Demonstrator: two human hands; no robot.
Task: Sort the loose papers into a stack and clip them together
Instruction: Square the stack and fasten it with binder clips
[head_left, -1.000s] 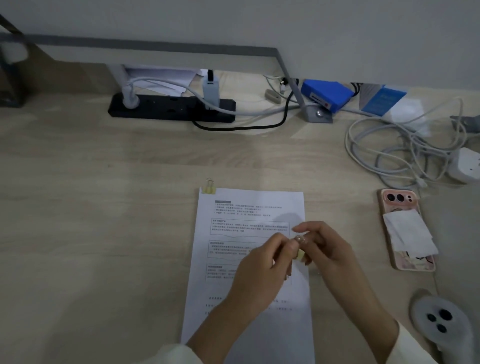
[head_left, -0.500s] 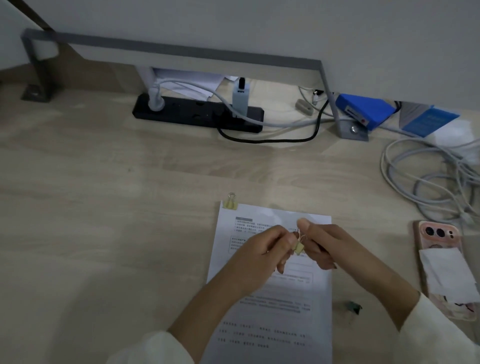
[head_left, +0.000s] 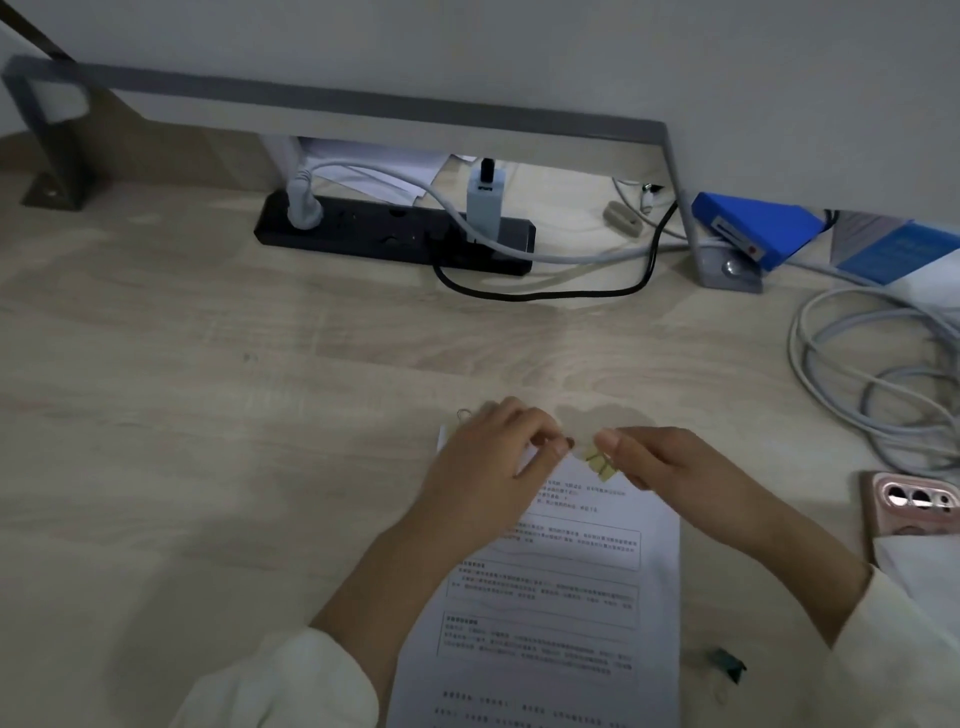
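A stack of white printed papers (head_left: 561, 597) lies flat on the wooden desk in front of me. A small yellow binder clip sits on its top left corner; only its wire loop (head_left: 463, 414) shows past my left hand (head_left: 493, 467), which rests over that corner with fingers curled on the top edge of the papers. My right hand (head_left: 660, 460) pinches a second yellow binder clip (head_left: 600, 466) at the stack's top edge, right of centre. Both hands nearly touch.
A pink phone (head_left: 914, 512) with a white tissue on it lies at the right. Grey cables (head_left: 878, 379) coil beyond it. A black power strip (head_left: 395, 239) and blue box (head_left: 753, 223) sit at the back under a grey metal stand. A small dark clip (head_left: 727, 665) lies right of the papers.
Both hands moved up the page from its middle to the top edge, carrying the yellow clip. My left hand now covers the top left corner and its clip.
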